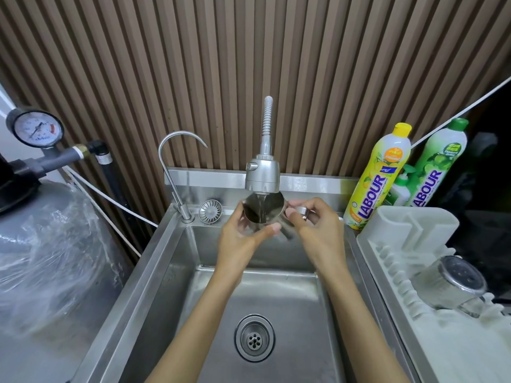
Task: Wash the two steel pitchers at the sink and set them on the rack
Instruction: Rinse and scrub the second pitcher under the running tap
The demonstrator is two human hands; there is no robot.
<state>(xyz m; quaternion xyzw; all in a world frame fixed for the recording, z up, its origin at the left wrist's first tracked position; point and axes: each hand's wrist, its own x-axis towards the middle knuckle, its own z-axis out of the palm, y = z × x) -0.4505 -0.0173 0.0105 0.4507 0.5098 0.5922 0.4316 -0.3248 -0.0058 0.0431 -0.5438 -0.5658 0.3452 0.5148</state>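
Head view shows a rinse under way: one steel pitcher [262,210] is held in the air close to the back edge of the sink [177,272], its mouth tipped toward the camera. It sits directly beneath the spray head [262,175], whose stream [260,203] falls into it. The left hand [243,233] cups the pitcher's body from below, fingers curled round it and thumb across the near side. The right hand [315,222] pinches the handle [301,211] between thumb and curled fingers. A second pitcher [453,283] lies on its side in the rack [414,225] along the sink's right edge — so the one in hand looks like the last to wash. To rinse it well, I would let it fill partway. Then I would roll it by the handle so the flow sweeps the whole inner wall and rim, and tip it out over the drain [254,338]. Wet steel is slippery — the job calls for a firm cupping grip.
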